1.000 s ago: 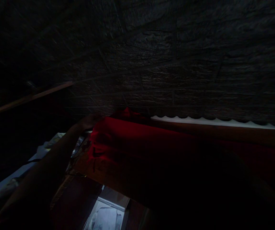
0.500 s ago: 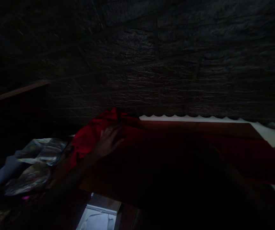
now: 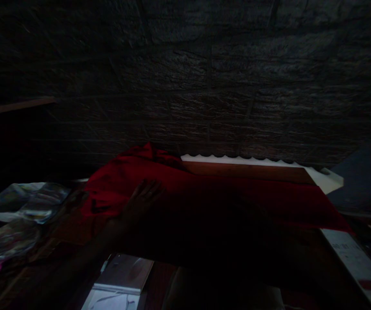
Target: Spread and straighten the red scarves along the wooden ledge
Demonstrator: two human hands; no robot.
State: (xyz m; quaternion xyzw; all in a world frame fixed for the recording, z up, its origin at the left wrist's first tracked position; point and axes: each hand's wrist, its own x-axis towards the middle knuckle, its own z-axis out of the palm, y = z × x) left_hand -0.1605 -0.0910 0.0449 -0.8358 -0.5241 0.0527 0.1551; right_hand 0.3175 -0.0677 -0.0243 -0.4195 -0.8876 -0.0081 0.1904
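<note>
The scene is very dark. A red cloth (image 3: 205, 189) lies spread over a wooden board (image 3: 246, 171) in front of a dark brick-pattern wall. My left hand (image 3: 142, 199) rests flat on the cloth near its bunched left end, fingers stretched out and slightly apart. My left forearm runs down to the lower left in shadow. My right hand is not visible; the lower right is black shadow.
Shiny plastic wrappers (image 3: 27, 200) lie at the left. A white scalloped strip (image 3: 237, 160) runs along the wall behind the board. A pale board (image 3: 124, 277) sits low in front, and a white printed panel (image 3: 356, 258) at the right.
My left hand moved from the cloth's far left end onto its top and now lies a little nearer to me. The view has swung left, showing more of the right side.
</note>
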